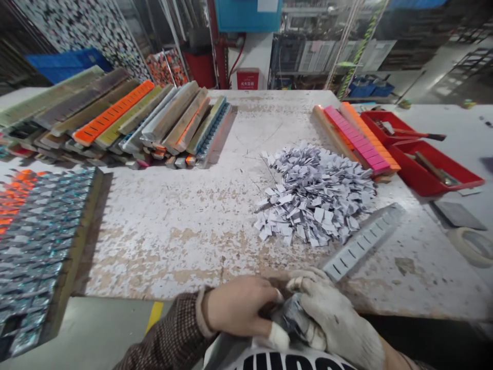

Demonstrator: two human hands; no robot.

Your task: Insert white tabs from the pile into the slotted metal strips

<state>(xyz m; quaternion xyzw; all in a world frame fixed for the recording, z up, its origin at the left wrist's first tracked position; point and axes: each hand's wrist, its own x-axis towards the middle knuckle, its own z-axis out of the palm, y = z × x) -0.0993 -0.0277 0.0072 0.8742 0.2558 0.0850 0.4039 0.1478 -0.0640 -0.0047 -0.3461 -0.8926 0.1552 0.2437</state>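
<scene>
My left hand point(246, 306), with white covers on its thumb and a fingertip, is closed at the table's front edge, close against my body. Beside it my right hand point(335, 313), in a white knitted glove, curls round a small dark grey, shiny item point(295, 311). My left fingers meet at that item's left side; what they pinch is hidden. A pale grey slotted bar point(362, 241) lies just beyond my right hand. Past it spreads a heap of small white-grey flat pieces point(316, 192).
Stacked slotted bars point(154, 123) fill the table's back left. Bars set with grey pieces point(46, 231) stand front left. Pink and orange bars point(358, 136), red trays point(435, 169) with tools, and a tape roll point(472, 244) lie right. The worn white tabletop point(165, 221) lies between.
</scene>
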